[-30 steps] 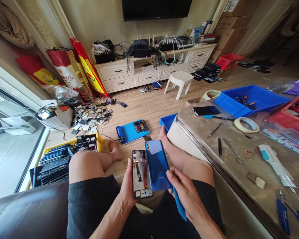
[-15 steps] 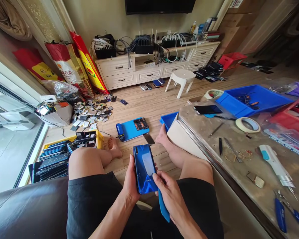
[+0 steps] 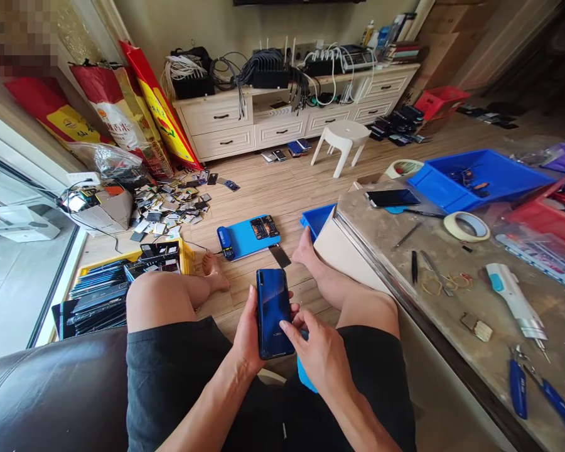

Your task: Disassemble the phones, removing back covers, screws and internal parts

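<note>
The blue cover now sits shut on the phone (image 3: 274, 312). The left hand (image 3: 247, 336) fingers grip the phone's edge. The right hand (image 3: 321, 355) fingers press its back, a blue tool (image 3: 304, 375) tucked beneath.

**Readable text: almost nothing**

We can make out one small light word near the bottom of the blue phone back (image 3: 274, 312), which our left hand (image 3: 246, 336) holds w/ the right hand (image 3: 321, 355) pressing on it. It looks like a brand name, but it's too small for us to spell for sure. The red-and-yellow sacks (image 3: 122, 119) against the wall carry large printed characters & logos, but we can't read them at this angle. Boxes and bottles on the white cabinet (image 3: 282, 119) have labels too, all too small and blurred. No numbers or signs legible.
</note>
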Action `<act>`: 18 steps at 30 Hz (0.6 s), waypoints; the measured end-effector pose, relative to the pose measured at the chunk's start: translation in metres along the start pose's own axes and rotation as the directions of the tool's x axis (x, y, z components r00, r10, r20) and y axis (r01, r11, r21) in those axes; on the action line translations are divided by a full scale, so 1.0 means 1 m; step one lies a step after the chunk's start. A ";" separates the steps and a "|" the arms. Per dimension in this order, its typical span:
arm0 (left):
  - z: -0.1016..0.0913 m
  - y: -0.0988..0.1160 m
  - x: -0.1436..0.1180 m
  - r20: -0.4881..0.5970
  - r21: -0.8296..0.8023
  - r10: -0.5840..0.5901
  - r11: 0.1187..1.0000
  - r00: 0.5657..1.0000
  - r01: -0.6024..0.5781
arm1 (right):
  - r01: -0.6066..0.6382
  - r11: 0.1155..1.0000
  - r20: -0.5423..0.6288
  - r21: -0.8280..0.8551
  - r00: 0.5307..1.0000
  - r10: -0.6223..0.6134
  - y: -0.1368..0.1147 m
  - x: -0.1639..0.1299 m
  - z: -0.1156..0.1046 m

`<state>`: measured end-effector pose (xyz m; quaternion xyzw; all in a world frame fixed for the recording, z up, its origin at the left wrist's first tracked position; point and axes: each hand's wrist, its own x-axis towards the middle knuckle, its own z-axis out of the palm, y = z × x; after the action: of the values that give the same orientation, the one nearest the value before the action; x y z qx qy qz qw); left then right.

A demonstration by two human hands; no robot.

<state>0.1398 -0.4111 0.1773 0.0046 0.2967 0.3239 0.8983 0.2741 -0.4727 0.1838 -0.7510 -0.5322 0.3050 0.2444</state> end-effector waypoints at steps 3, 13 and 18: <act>0.000 -0.002 0.000 -0.015 -0.029 -0.001 1.000 1.000 0.000 | -0.037 0.996 0.051 0.085 0.998 0.032 0.004 0.001 0.002; -0.002 0.004 0.003 0.018 -0.042 -0.003 0.999 1.000 0.004 | -0.139 0.927 0.241 0.349 0.969 0.054 0.013 -0.004 0.001; 0.003 0.006 0.006 -0.128 0.091 0.121 0.990 0.984 -0.110 | -0.190 0.886 0.374 0.423 0.927 0.020 0.012 -0.010 -0.002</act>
<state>0.1415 -0.4029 0.1777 0.0379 0.3685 0.3625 0.8552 0.2806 -0.4863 0.1794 -0.6330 -0.4399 0.5651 0.2938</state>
